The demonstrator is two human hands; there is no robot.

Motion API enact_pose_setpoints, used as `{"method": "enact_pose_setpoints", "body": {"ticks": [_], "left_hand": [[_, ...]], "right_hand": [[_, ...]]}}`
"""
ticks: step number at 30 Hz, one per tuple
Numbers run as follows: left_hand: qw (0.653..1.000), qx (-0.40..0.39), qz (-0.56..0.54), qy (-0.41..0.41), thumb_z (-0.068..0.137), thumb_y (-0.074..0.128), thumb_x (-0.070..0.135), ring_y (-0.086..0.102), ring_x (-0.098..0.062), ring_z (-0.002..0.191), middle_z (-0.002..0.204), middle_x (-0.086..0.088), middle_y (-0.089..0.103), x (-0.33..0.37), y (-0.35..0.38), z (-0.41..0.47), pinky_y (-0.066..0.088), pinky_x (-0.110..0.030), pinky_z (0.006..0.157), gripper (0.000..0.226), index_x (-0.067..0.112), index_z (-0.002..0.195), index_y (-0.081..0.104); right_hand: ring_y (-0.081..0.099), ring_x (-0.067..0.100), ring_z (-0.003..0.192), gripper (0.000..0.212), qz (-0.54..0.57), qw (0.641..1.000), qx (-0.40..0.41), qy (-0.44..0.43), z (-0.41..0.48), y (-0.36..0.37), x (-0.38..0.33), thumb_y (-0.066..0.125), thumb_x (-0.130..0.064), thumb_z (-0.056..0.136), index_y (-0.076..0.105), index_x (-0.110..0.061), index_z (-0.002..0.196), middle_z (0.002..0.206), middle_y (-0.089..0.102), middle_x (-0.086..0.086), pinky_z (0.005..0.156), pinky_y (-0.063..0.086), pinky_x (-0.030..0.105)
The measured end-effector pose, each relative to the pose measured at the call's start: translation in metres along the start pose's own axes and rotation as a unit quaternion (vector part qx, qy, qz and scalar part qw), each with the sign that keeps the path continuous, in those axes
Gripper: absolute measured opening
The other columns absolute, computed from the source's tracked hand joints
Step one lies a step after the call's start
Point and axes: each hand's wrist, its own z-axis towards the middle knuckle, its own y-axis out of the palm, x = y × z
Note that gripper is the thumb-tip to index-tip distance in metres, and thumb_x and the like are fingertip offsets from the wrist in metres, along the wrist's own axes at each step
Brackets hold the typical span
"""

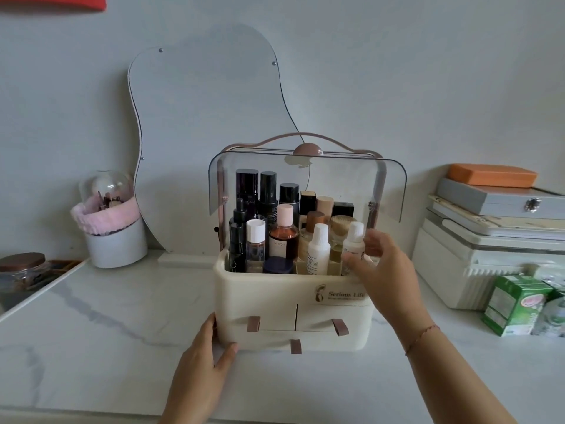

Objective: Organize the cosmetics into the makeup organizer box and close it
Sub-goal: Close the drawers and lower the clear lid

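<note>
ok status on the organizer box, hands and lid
Left hand braces the organizer box at its lower left corner. Right hand grips the front right white bottle inside. Clear lid raised, not yet closed; tall bottles stand under it.

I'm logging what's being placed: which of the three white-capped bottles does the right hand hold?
The rightmost bottle, at the front right corner of the box; the right hand pinches it. The middle bottle and left bottle stand untouched.

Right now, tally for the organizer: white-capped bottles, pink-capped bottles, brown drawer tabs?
White-capped bottles: 3, one gripped by the right hand
Pink-capped bottles: 1
Brown drawer tabs: 3
Total: 7
</note>
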Motion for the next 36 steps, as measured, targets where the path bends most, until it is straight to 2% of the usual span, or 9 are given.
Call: {"method": "enact_pose_setpoints", "body": {"ticks": [2,5,12,15,18,22,28,33,36], "left_hand": [[1.0,-0.002,0.0,-0.003,0.084,0.067,0.024,0.054,-0.022,0.121,0.135,0.0,0.056,0.001,0.0,0.0,0.044,-0.034,0.096,0.068,0.021,0.144,0.034],[1.0,-0.005,-0.002,-0.004,0.083,0.067,0.022,0.054,-0.021,0.122,0.136,0.0,0.055,0.002,-0.001,0.0,0.044,-0.035,0.098,0.069,0.019,0.144,0.034],[1.0,-0.009,-0.008,-0.004,0.08,0.07,0.019,0.055,-0.019,0.122,0.134,-0.001,0.057,0.004,-0.001,0.003,0.043,-0.031,0.099,0.072,0.016,0.143,0.034],[1.0,-0.014,0.0,-0.006,0.081,0.07,0.02,0.055,-0.02,0.121,0.134,-0.003,0.056,0.004,-0.001,0.004,0.043,-0.031,0.099,0.073,0.015,0.143,0.034],[1.0,-0.014,-0.005,-0.007,0.081,0.07,0.021,0.055,-0.019,0.121,0.135,-0.002,0.056,0.004,-0.002,0.005,0.043,-0.031,0.099,0.073,0.016,0.144,0.033],[1.0,-0.018,-0.008,0.0,0.084,0.066,0.025,0.052,-0.015,0.124,0.138,0.002,0.052,0.005,-0.003,0.004,0.041,-0.028,0.1,0.073,0.018,0.146,0.028],[1.0,-0.015,-0.005,-0.007,0.087,0.062,0.029,0.051,-0.016,0.125,0.14,0.003,0.05,0.006,-0.003,0.002,0.04,-0.028,0.101,0.07,0.021,0.147,0.026],[1.0,-0.014,-0.008,0.008,0.089,0.059,0.03,0.052,-0.015,0.119,0.135,0.004,0.053,0.007,-0.004,-0.002,0.043,-0.029,0.096,0.065,0.023,0.145,0.027],[1.0,-0.013,-0.008,0.01,0.089,0.059,0.03,0.052,-0.015,0.119,0.134,0.004,0.054,0.008,-0.005,-0.003,0.043,-0.029,0.095,0.064,0.023,0.145,0.029]], "right_hand": [[0.053,0.016,0.113,0.06,-0.017,0.998,0.05,-0.034,-0.003,-0.002,-0.004,0.069,-0.035,0.081,0.045,-0.016,0.133,0.116,0.057,-0.006,0.09,0.041,0.027],[0.049,0.02,0.117,0.059,-0.072,0.987,0.11,-0.092,-0.005,0.0,-0.016,0.067,-0.038,0.082,0.046,-0.017,0.133,0.122,0.056,-0.002,0.099,0.04,0.035],[0.052,0.021,0.114,0.042,-0.122,0.98,0.112,-0.107,-0.002,0.005,-0.021,0.061,-0.039,0.086,0.056,-0.018,0.122,0.119,0.062,0.0,0.094,0.038,0.035],[0.055,0.023,0.113,0.035,-0.121,0.972,0.123,-0.161,-0.002,0.011,-0.029,0.064,-0.033,0.085,0.061,-0.019,0.117,0.112,0.066,-0.002,0.095,0.038,0.038],[0.058,0.021,0.109,0.03,-0.165,0.96,0.093,-0.206,0.003,0.016,-0.037,0.062,-0.033,0.087,0.063,-0.023,0.115,0.106,0.069,-0.003,0.106,0.032,0.042],[0.06,0.018,0.109,0.03,-0.218,0.955,0.032,-0.198,0.011,0.019,-0.042,0.056,-0.037,0.09,0.063,-0.027,0.117,0.107,0.07,-0.006,0.113,0.016,0.043],[0.063,0.019,0.102,0.026,-0.214,0.956,0.029,-0.199,0.018,0.019,-0.04,0.061,-0.03,0.088,0.067,-0.022,0.113,0.102,0.072,-0.002,0.114,0.016,0.043],[0.063,0.018,0.1,0.024,-0.219,0.956,0.024,-0.195,0.018,0.017,-0.041,0.057,-0.03,0.09,0.067,-0.023,0.111,0.097,0.072,-0.002,0.115,0.011,0.04],[0.06,0.019,0.105,0.026,-0.221,0.955,0.022,-0.198,0.018,0.016,-0.044,0.054,-0.032,0.091,0.066,-0.024,0.114,0.103,0.071,-0.002,0.115,0.013,0.041]]}}
